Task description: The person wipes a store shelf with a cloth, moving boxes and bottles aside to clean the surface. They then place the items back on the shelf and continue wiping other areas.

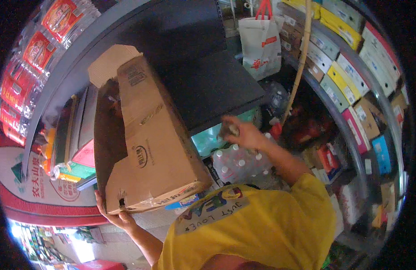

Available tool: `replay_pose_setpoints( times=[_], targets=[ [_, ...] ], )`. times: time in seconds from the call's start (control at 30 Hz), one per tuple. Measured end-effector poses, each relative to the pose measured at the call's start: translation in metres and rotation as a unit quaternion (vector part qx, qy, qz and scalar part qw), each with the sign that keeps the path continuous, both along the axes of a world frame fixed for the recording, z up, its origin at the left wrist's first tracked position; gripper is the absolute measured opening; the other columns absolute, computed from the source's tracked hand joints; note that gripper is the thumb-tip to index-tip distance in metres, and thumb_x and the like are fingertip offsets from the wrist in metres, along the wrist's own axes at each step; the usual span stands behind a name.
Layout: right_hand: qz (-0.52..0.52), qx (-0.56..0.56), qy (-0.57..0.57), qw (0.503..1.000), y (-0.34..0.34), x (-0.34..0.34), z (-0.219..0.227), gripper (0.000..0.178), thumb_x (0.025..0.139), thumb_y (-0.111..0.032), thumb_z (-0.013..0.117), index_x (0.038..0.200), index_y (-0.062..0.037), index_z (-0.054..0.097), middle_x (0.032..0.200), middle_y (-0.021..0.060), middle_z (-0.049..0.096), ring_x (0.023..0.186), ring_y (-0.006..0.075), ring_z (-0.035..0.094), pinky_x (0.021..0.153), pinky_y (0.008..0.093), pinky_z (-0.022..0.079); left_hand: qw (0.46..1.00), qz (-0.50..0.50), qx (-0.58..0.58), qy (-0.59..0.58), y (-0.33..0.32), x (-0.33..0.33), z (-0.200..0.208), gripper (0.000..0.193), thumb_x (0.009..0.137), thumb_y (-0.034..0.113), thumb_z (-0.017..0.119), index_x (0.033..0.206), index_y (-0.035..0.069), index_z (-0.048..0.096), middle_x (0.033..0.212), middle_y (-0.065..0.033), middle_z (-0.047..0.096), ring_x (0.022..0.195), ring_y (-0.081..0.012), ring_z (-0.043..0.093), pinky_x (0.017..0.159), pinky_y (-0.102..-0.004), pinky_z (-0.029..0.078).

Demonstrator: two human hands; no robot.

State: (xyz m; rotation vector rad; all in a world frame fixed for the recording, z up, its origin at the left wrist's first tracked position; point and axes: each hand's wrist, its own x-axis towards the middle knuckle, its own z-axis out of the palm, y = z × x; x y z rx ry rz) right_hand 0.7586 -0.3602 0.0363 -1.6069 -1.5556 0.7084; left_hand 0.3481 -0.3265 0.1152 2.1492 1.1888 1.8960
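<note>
A large brown cardboard box (160, 148) stands tilted before me on the left, one end flap raised and its long side gaping. Its lower left corner rests in my left hand (115, 216), which is closed around the edge with the fingers partly under the box. Over the front edge of a dark shelf (208, 85), my right hand (246, 135) is closed around a small grey-brown wad, perhaps a cloth; its kind is unclear. Below that hand lies a shrink-wrapped pack of white-capped bottles (239, 164). Whatever the box holds is mostly in shadow.
A white bag (261, 47) with red handles hangs beyond the shelf. A thin pole (300, 65) leans to the right. Stacked boxes (338, 76) fill the racks on the right. Red-labelled bottles (39, 49) stand at the far left, above a red and white carton (37, 180).
</note>
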Motion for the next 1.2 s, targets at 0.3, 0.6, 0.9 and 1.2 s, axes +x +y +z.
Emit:
replay_pose_setpoints(
  times=[0.3, 0.6, 0.9, 1.2],
  targets=[
    [0.054, 0.134, -0.437, 0.888, 0.118, 0.053, -0.036, 0.059, 0.077, -0.048, 0.05, 0.127, -0.0191, 0.038, 0.133, 0.013, 0.032, 0.122, 0.0328, 0.029, 0.096, 0.0472, 0.026, 0.979, 0.083, -0.052, -0.181, -0.015, 0.036, 0.005, 0.055, 0.088, 0.043, 0.027, 0.121, 0.001, 0.04, 0.122, -0.0139, 0.042, 0.111, -0.0263, 0.042, 0.093, -0.0398, 0.035],
    [0.084, 0.292, -0.409, 0.86, 0.269, 0.037, -0.085, 0.04, 0.081, -0.034, 0.044, 0.115, -0.0144, 0.049, 0.129, 0.0107, 0.038, 0.116, 0.031, 0.037, 0.088, 0.0489, 0.035, 0.965, 0.199, -0.01, -0.171, -0.008, 0.059, 0.008, 0.06, 0.087, 0.046, 0.019, 0.117, -0.001, 0.042, 0.116, -0.0155, 0.047, 0.108, -0.0282, 0.044, 0.094, -0.0429, 0.034],
    [0.036, 0.279, -0.377, 0.882, 0.409, 0.024, -0.106, 0.039, 0.08, -0.024, 0.045, 0.118, -0.0138, 0.047, 0.123, 0.0129, 0.044, 0.108, 0.0328, 0.044, 0.086, 0.0462, 0.038, 0.975, 0.151, -0.01, -0.166, -0.01, 0.053, 0.005, 0.061, 0.084, 0.049, 0.027, 0.118, 0.0, 0.041, 0.117, -0.0158, 0.045, 0.108, -0.0292, 0.044, 0.091, -0.045, 0.036],
    [0.107, 0.234, -0.294, 0.921, 0.377, 0.131, -0.041, 0.038, 0.082, -0.023, 0.042, 0.119, -0.0142, 0.047, 0.113, 0.0147, 0.051, 0.099, 0.0319, 0.052, 0.084, 0.0404, 0.042, 0.971, 0.196, -0.012, -0.136, -0.005, 0.049, 0.002, 0.058, 0.084, 0.047, 0.029, 0.118, 0.001, 0.041, 0.117, -0.0154, 0.045, 0.107, -0.0284, 0.045, 0.091, -0.0438, 0.037]
  ],
)
